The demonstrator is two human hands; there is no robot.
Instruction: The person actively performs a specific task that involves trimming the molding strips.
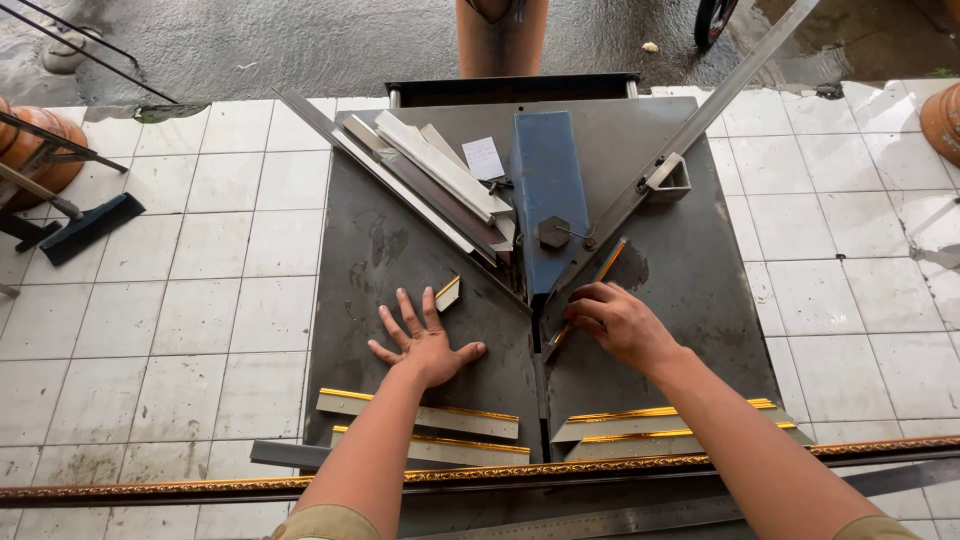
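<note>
Right hand (617,322) fingers clamped on thin gold-edged moulding strip (590,290) beside blue steel cutter block (547,200); strip likely light, stiff. Left hand (425,340) fingers apart, flat on dark metal worktop (690,270).

I see my left hand (425,345) flat on the dark, matt, scuffed metal table (370,260); beside it on that table, frame strips (420,415) show glossy gold edging, the guard (547,200) blue-painted metal.

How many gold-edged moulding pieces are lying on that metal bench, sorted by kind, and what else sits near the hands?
Cut gold-edged lengths at the near edge: 4 (two left, two right)
Small gold-edged offcut by the left hand: 1
Gold-edged strip under the right hand: 1
White paper slip: 1
Total: 7
</note>
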